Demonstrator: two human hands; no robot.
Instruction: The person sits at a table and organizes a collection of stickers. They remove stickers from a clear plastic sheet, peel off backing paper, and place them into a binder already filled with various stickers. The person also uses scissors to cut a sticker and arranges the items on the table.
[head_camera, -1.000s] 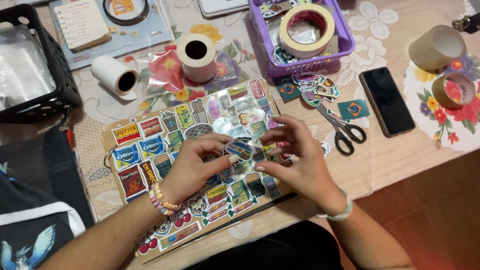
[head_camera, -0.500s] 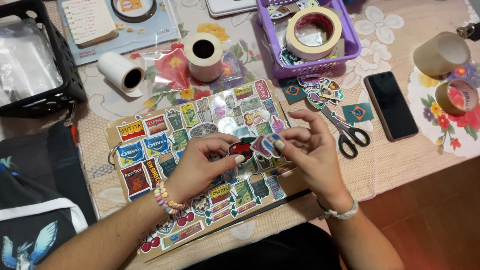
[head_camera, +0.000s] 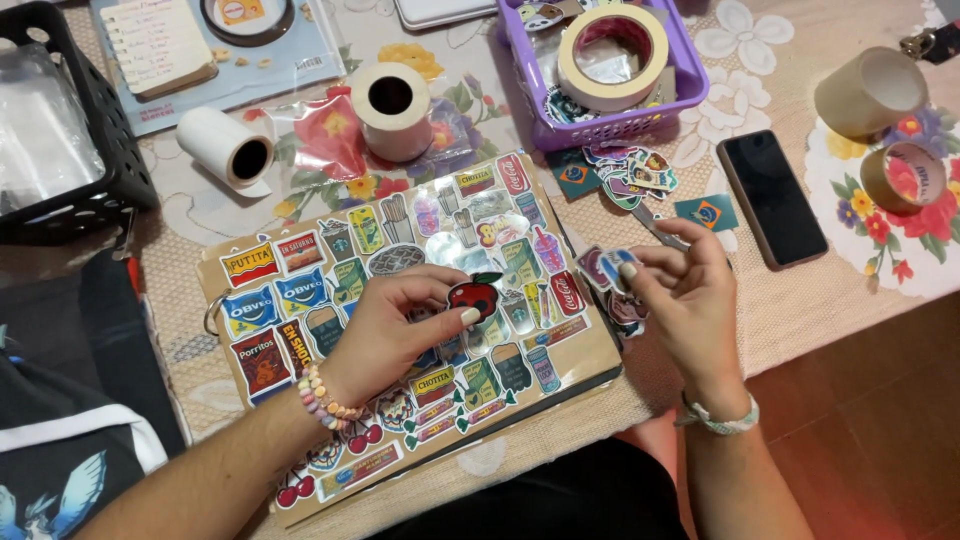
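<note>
Left hand (head_camera: 395, 335) rests on the sticker-covered board (head_camera: 400, 320), thumb and forefinger pinched shut on a red apple sticker (head_camera: 474, 295) held just above the board's middle. Right hand (head_camera: 680, 300) hangs off the board's right edge, fingertips closed on a small bunch of loose stickers (head_camera: 600, 268), with more cut stickers (head_camera: 630, 172) scattered near it by the purple basket (head_camera: 690, 85). A black phone (head_camera: 772, 198) lies to the right; two paper rolls (head_camera: 392, 110) sit beyond the board.
</note>
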